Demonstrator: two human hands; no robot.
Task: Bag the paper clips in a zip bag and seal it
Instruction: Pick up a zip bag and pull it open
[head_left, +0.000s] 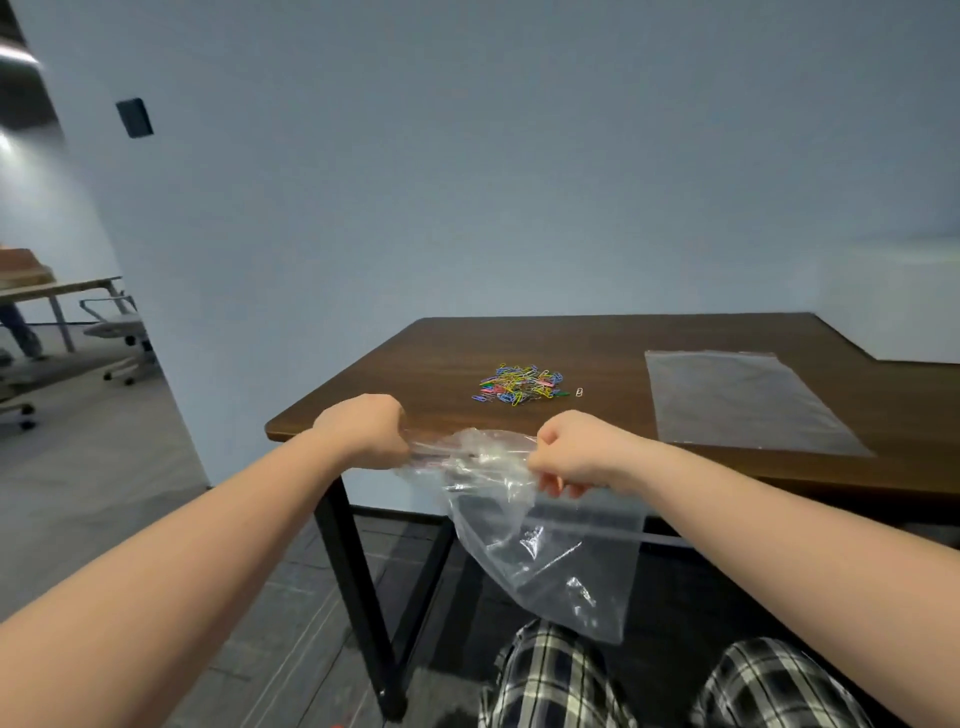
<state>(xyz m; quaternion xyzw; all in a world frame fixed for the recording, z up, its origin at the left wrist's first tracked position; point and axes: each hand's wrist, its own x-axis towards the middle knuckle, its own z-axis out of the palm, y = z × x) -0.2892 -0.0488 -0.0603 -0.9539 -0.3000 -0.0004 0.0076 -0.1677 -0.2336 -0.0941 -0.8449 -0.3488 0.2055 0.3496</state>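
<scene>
A clear zip bag (545, 551) hangs in front of the table's near edge, crumpled at its top. My left hand (363, 428) grips the bag's top at the left and my right hand (576, 452) grips it at the right. The bag's body droops down toward my lap. A pile of coloured paper clips (519, 385) lies on the brown table (571, 343), beyond my hands. One loose pale clip (579, 392) sits just right of the pile.
A second clear zip bag (743, 402) lies flat on the table's right side. The table's black leg (358, 587) stands below my left hand. Office chairs (117, 332) and another desk are far left. My checked trousers (561, 680) show at the bottom.
</scene>
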